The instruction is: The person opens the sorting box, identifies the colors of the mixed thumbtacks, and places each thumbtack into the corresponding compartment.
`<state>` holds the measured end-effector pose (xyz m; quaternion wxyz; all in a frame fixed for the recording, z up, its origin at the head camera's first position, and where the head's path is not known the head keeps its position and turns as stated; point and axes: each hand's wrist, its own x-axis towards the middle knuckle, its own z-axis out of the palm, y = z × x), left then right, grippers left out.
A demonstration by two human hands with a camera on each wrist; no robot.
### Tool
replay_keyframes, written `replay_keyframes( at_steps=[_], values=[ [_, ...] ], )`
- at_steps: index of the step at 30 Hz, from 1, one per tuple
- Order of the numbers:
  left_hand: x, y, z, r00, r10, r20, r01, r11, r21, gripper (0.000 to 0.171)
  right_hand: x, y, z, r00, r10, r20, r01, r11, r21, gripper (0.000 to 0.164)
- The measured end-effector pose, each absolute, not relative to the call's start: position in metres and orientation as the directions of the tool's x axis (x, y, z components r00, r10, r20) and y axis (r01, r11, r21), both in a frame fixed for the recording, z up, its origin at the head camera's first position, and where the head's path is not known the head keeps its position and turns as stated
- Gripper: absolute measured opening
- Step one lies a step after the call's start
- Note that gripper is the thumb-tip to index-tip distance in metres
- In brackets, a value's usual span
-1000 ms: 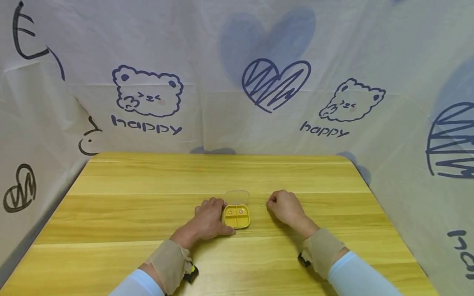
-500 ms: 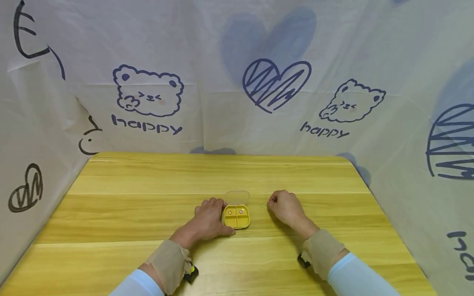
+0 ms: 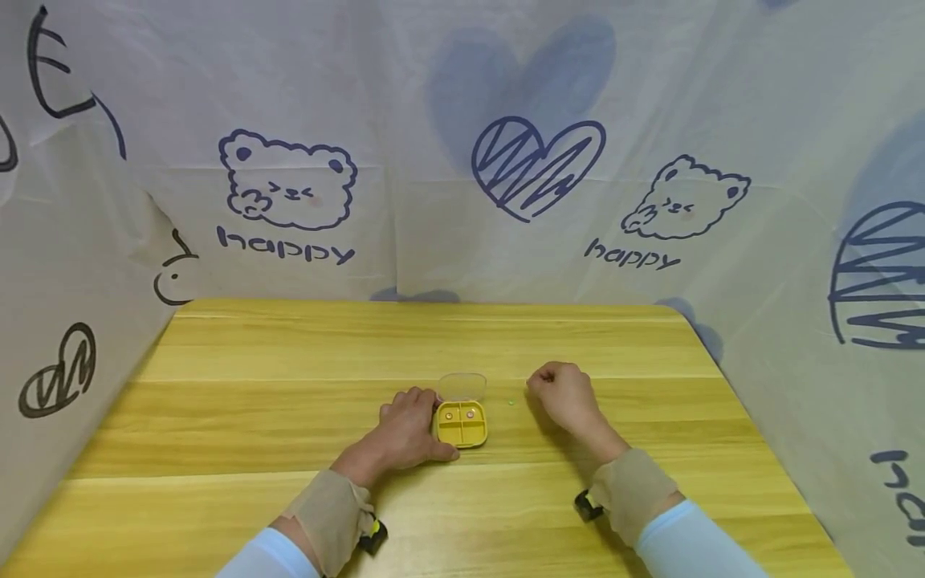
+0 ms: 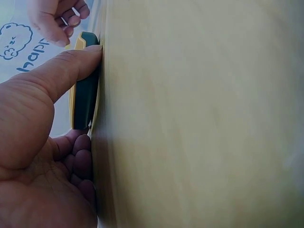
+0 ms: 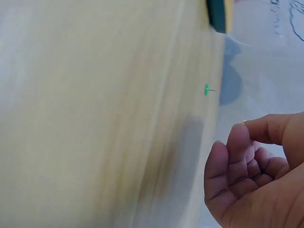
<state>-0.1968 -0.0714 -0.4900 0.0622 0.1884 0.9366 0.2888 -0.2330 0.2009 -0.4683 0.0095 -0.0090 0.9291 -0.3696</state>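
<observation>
A yellow box with several compartments lies on the table, its clear lid raised at the back. Each of its two rear compartments holds a tiny round thing. My left hand grips the box from the left, thumb at the front edge and fingers behind. The box's dark green side shows in the left wrist view. To its right, a small green-headed pin stands on the table, point up. My right hand, lifted beyond that pin, pinches a tiny yellow bit, mostly hidden between thumb and finger.
The wood-grain table extends around both hands. A pale cloth with drawn bears and hearts hangs behind it and along both sides.
My right hand has risen and shifted slightly right, away from the green-headed pin, which stays on the table. My left hand and the box keep their place.
</observation>
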Motion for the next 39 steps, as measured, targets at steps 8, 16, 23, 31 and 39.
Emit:
replay_keyframes(
  at_steps=[8, 16, 23, 31, 39],
  values=[
    [-0.197, -0.071, -0.492, -0.922, 0.388, -0.004, 0.319, 0.762, 0.564, 0.074, -0.228, 0.202, -0.465, -0.996, 0.037, -0.086, 0.093, 0.453, -0.887, 0.022],
    [-0.198, -0.07, -0.494, -0.922, 0.387, 0.01, 0.326, 0.762, 0.559, 0.075, -0.223, 0.201, -0.465, -0.987, 0.021, -0.158, 0.159, 0.197, -0.967, 0.031],
    [-0.197, -0.07, -0.495, -0.923, 0.385, 0.012, 0.327, 0.767, 0.552, 0.074, -0.216, 0.2, -0.467, -0.978, -0.045, -0.202, 0.206, -0.147, -0.967, 0.023],
    [-0.198, -0.069, -0.495, -0.926, 0.377, 0.01, 0.32, 0.772, 0.55, 0.074, -0.211, 0.195, -0.463, -0.957, -0.119, -0.265, 0.286, -0.537, -0.793, 0.011],
    [-0.197, -0.069, -0.494, -0.925, 0.381, 0.011, 0.324, 0.772, 0.547, 0.074, -0.205, 0.193, -0.459, -0.948, -0.226, -0.223, 0.318, -0.68, -0.661, 0.009]
  ],
)
